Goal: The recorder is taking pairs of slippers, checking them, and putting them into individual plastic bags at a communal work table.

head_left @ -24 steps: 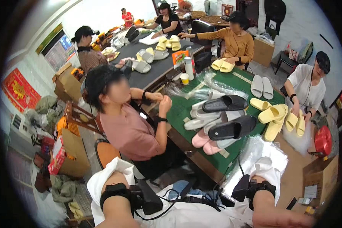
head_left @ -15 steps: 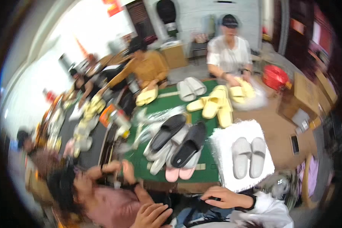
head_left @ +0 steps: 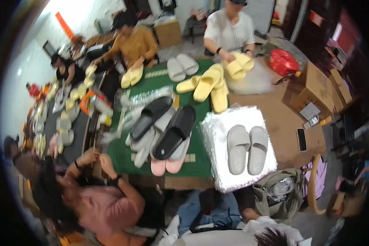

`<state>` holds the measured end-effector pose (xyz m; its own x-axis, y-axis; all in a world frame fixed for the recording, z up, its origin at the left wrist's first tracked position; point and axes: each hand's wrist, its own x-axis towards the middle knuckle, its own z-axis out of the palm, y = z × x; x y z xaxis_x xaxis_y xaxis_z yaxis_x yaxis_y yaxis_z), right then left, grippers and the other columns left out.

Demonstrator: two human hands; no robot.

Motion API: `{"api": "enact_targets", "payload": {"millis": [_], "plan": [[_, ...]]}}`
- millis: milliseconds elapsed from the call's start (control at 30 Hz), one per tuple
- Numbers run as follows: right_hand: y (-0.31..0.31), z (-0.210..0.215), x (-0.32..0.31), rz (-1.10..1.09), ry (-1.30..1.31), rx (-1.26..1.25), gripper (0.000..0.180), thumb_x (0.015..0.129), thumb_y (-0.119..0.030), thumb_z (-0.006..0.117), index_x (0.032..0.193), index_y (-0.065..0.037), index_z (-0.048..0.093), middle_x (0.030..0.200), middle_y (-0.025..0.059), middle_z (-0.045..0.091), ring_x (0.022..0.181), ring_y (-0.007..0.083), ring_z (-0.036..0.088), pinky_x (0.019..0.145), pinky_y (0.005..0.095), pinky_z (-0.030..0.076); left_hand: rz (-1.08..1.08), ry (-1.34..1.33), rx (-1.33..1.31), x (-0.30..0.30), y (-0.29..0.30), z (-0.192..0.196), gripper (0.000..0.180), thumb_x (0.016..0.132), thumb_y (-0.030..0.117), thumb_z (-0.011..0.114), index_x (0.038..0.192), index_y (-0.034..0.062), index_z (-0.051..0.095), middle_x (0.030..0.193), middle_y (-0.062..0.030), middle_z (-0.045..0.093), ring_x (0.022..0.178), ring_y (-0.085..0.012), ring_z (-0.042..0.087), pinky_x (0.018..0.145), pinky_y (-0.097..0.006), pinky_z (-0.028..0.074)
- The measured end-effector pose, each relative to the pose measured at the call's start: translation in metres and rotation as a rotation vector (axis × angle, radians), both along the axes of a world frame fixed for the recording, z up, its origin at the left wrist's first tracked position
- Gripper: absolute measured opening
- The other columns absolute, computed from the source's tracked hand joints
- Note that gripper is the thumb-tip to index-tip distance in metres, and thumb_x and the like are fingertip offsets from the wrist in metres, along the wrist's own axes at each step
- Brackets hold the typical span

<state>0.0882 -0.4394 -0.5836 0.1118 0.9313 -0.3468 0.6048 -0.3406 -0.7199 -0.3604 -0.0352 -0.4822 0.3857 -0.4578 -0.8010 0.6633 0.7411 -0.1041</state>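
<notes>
My right hand (head_left: 250, 214) rests low beside my right thigh, only part of it showing above the white sleeve, its fingers mostly hidden. My left hand is out of sight. Nearest in front of me is a pair of grey slide slippers (head_left: 238, 149), side by side on a stack of clear plastic bags (head_left: 209, 141). To their left, a black slipper (head_left: 175, 133) and another black slipper (head_left: 151, 118) lie across grey ones, with pink slippers (head_left: 174, 163) under the near end. Neither hand touches any slipper.
Yellow slippers (head_left: 209, 84) and a grey pair (head_left: 182, 67) lie farther back on the green mat (head_left: 201, 167). Across the table a person in white (head_left: 229, 30) holds yellow slippers. A phone (head_left: 301, 140), cardboard box (head_left: 313, 90) and red bag (head_left: 283, 62) are right. A person in pink (head_left: 106, 203) sits left.
My left hand has dropped out of view, and my right hand has moved down to my thigh. The view has shifted, and the person in white has lifted the yellow slippers.
</notes>
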Motion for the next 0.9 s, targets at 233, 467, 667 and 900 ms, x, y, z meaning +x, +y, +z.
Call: {"api": "enact_targets", "payload": {"millis": [233,467,667,900], "plan": [[0.033,-0.006,0.045,0.316,-0.087,-0.124,0.019,0.070,-0.026,0.062,0.070,-0.008,0.067,0.074,0.0134,0.064,0.070,0.0346,0.060,0.061,0.0473,0.047,0.178,0.046,0.099,-0.025,-0.144,0.012,0.066,0.094,0.050,0.038,0.146,0.0171,0.013,0.151,-0.0180,0.009,0.139,-0.0325,0.009,0.111,-0.048,0.024],[0.115,-0.062,0.046,0.407,-0.012,0.004,0.020,0.072,-0.026,0.060,0.073,-0.007,0.066,0.076,0.0138,0.064,0.071,0.0346,0.061,0.062,0.0470,0.047,0.173,0.096,0.342,-0.025,-0.145,0.012,0.064,0.094,0.047,0.040,0.145,0.0162,0.017,0.150,-0.0178,0.012,0.137,-0.0332,0.013,0.110,-0.048,0.025],[0.200,-0.100,0.025,0.435,0.058,0.157,0.021,0.074,-0.026,0.059,0.077,-0.007,0.066,0.078,0.0141,0.064,0.073,0.0347,0.061,0.063,0.0468,0.048,0.104,0.158,0.588,-0.026,-0.114,0.028,0.062,0.094,0.045,0.041,0.144,0.0154,0.019,0.149,-0.0176,0.015,0.136,-0.0338,0.016,0.109,-0.048,0.026],[0.255,-0.099,0.047,0.386,0.072,0.262,0.022,0.076,-0.027,0.058,0.081,-0.007,0.065,0.080,0.0145,0.065,0.074,0.0347,0.061,0.064,0.0466,0.048,-0.057,0.146,0.809,0.017,-0.064,0.045,0.060,0.094,0.042,0.043,0.143,0.0145,0.022,0.148,-0.0173,0.019,0.134,-0.0345,0.020,0.109,-0.048,0.027]]}}
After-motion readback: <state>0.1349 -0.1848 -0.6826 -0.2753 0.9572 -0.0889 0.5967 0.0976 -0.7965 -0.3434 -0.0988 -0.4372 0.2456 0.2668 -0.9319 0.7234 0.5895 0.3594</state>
